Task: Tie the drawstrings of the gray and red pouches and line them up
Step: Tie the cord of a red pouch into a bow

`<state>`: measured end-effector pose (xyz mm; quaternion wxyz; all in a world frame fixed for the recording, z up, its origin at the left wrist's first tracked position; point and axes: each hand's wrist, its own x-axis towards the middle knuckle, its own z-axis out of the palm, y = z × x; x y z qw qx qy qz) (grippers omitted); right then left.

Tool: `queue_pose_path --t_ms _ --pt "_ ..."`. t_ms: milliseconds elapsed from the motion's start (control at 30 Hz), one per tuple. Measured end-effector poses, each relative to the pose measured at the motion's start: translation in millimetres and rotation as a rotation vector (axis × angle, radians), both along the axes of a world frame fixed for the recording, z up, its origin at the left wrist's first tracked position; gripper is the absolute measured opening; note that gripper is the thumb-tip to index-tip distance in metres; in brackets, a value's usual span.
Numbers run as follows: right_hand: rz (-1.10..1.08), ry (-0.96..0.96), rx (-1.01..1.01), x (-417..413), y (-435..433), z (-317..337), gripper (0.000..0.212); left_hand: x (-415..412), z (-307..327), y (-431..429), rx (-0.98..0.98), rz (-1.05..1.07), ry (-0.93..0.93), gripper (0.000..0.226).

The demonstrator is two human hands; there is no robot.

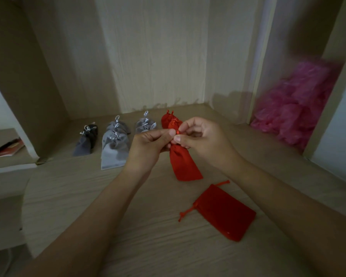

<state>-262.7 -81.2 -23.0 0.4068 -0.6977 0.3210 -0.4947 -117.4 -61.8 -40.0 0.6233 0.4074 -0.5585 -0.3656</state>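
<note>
Both hands hold a red pouch [184, 164] upright above the wooden shelf, its neck gathered. My left hand [150, 144] and my right hand [202, 134] each pinch its red drawstring [177, 132] at the top, thumbs nearly touching. A second red pouch [224, 212] lies flat and untied in front, strings spread out. Behind my hands more red pouches [169, 120] sit in the row, partly hidden. To their left stand tied gray pouches [114, 146], another gray pair [145, 124], and a dark gray one [87, 139].
The wooden shelf [128, 216] has a back wall and a cardboard side panel [24, 76] at left. A heap of pink plastic bags [296, 104] fills the compartment at right. Books or papers [6, 148] lie low on the left.
</note>
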Motion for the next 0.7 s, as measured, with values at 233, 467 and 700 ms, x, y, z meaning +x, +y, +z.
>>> queue_pose_path --t_ms 233,467,700 --pt "-0.072 0.102 0.048 4.4 4.4 -4.6 0.01 -9.6 -11.5 2.9 -0.178 0.246 -0.082 0.022" --pt "-0.214 0.349 -0.165 4.1 7.4 -3.2 0.02 -11.3 -13.5 1.4 -0.148 0.275 -0.124 0.021" --pt "-0.178 0.295 -0.247 10.3 10.2 -6.9 0.014 -12.8 -6.9 5.4 -0.029 -0.004 0.156 0.027"
